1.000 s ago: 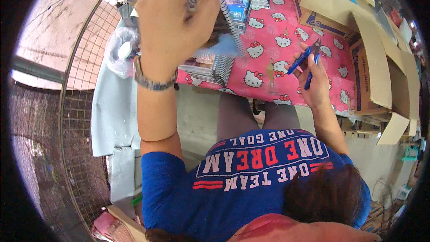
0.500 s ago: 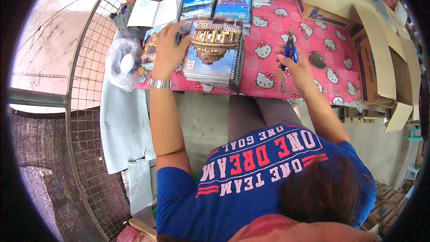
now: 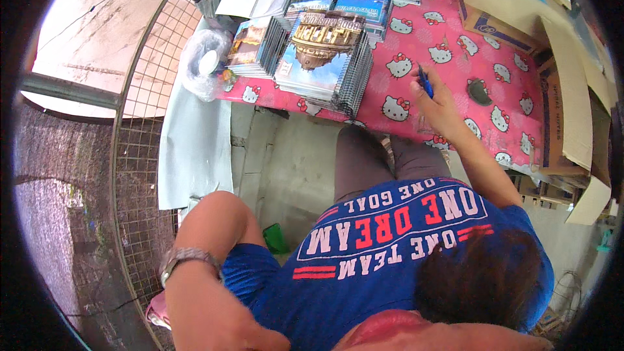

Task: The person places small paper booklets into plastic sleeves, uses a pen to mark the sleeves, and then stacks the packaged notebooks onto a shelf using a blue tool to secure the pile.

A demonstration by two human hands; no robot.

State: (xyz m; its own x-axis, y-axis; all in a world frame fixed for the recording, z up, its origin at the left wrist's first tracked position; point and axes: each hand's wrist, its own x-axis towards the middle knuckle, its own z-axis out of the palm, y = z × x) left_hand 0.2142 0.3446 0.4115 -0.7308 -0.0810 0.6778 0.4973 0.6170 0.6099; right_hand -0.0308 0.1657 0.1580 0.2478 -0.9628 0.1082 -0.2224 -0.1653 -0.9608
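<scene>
light: bright even daylight | glare: washed-out pavement upper left | shadows: soft | blur: slight, lower foreground | edges: strong fisheye bend, black vignette

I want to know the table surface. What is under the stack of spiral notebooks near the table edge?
Under the stack of spiral notebooks lies a pink tablecloth with cat faces, visible all around it. The part directly beneath is covered, so nothing more can be told.

A clear plastic bag sits beside the wire mesh fence, cardboard boxes opposite.
</scene>
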